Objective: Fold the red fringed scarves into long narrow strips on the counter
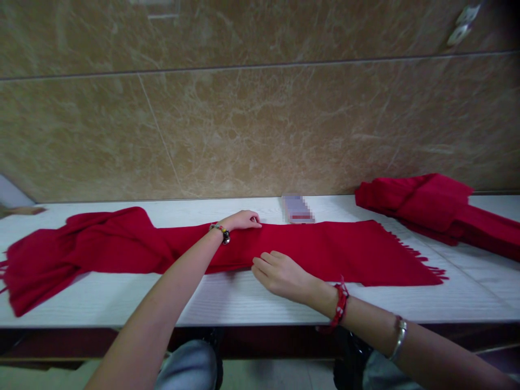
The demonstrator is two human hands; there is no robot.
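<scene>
Red scarf (325, 244) lies stretched along the white worktop (122, 300), its long axis running left to right, parallel to the wall. Its fringed end (426, 265) points right and lies flat. Its left part is bunched and rumpled, and its far left tip is cut off by the picture's edge. The left hand (242, 220) rests on the scarf's far edge near the middle, fingers curled down onto the cloth; whether that grip pinches the fabric or only presses it I cannot tell. The right hand (280, 273) lies on the near edge just opposite, its grip loose, fingers laid out together on the cloth and closed on nothing. A small object (298, 209) just behind the scarf is blurred and cannot be made out. A second red scarf (426, 208) sits folded in a heap at the right, well apart from the hands and running out of view. The worktop has a pale wood grain and butts against a tan marble wall (260, 119), with a wall socket (463, 24) at the top right.
</scene>
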